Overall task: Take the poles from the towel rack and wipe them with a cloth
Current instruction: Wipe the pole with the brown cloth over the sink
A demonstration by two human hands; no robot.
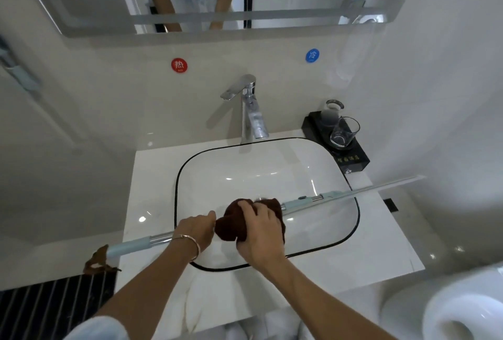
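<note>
Left hand [197, 231]: seen nearest, over the front-left rim of the sink [358, 220]; its fingers are curled round the pole [326, 199], and a bracelet is worn at the wrist.
Right hand [261, 236]: over the sink's front, just beside the left; the cloth [231, 228] is gripped in it.
Cloth: dark brown, bunched around the pole above the sink.
Pole: held slantwise across the sink, silver with pale blue sleeves, reaching past the right rim.
Faucet [251, 111]: behind the sink.
Glasses [344, 133]: on a black tray [351, 157] behind the sink's right corner, on the counter [381, 252].
</note>
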